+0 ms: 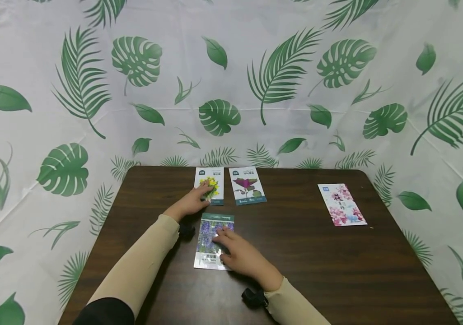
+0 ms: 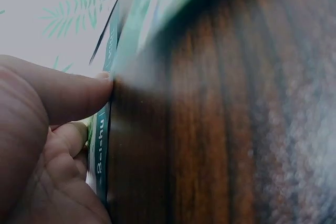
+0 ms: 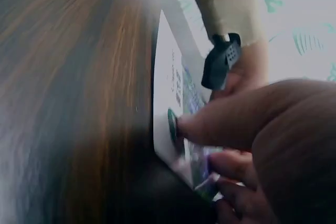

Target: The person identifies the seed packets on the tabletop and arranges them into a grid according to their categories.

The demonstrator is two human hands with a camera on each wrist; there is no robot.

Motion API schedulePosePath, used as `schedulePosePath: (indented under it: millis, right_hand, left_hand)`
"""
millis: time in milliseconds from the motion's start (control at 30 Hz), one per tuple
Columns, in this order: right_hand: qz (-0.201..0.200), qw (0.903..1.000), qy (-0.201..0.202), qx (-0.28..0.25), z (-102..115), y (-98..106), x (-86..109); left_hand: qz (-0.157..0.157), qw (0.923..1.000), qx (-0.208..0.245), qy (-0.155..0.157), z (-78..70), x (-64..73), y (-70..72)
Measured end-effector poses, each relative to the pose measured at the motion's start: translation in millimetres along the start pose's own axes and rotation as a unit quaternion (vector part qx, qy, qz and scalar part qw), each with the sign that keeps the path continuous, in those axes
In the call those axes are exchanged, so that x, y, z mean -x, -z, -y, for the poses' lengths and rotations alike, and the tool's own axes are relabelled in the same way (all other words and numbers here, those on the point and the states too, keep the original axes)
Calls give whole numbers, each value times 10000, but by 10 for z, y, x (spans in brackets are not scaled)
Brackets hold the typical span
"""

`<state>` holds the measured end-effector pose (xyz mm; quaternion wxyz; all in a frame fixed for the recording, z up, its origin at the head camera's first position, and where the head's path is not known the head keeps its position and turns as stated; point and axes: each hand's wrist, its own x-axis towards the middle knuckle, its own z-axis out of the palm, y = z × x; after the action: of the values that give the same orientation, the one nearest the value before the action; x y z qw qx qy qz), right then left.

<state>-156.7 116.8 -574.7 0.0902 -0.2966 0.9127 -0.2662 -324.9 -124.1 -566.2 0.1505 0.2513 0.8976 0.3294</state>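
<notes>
My left hand (image 1: 192, 201) rests on a seed packet (image 1: 217, 175) with yellow flowers at the table's back edge. In the left wrist view, the thumb (image 2: 79, 95) touches its green border, marked "Beishu". My right hand (image 1: 247, 255) lies with its fingers spread on a purple-flower seed packet (image 1: 208, 237), nearer the front and partly covered by that hand. In the right wrist view, the thumb (image 3: 226, 116) touches this packet's white end (image 3: 165, 77). A third seed packet (image 1: 249, 185), showing a dark purple bloom, lies just right of the yellow-flower one.
A pink-blossom packet (image 1: 342, 205) lies apart on the right of the dark wood table (image 1: 296, 243). Behind the table hangs a white cloth (image 1: 239, 85) with green leaf prints. Both wrists carry black cameras.
</notes>
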Motion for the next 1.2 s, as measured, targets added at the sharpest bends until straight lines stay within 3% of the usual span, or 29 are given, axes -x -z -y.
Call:
schedulePosePath:
  millis: [167, 367, 1200]
  right_hand:
    - [275, 9984, 411, -286, -20, -53, -41]
    - [134, 9978, 639, -88, -55, -90, -31]
    - [143, 9968, 780, -105, -70, -85, -10]
  left_hand:
    - [-39, 10000, 66, -19, 4, -9, 5]
    - [-104, 9997, 183, 82, 16, 12, 10]
    - [-148, 9998, 126, -38, 17, 2, -14]
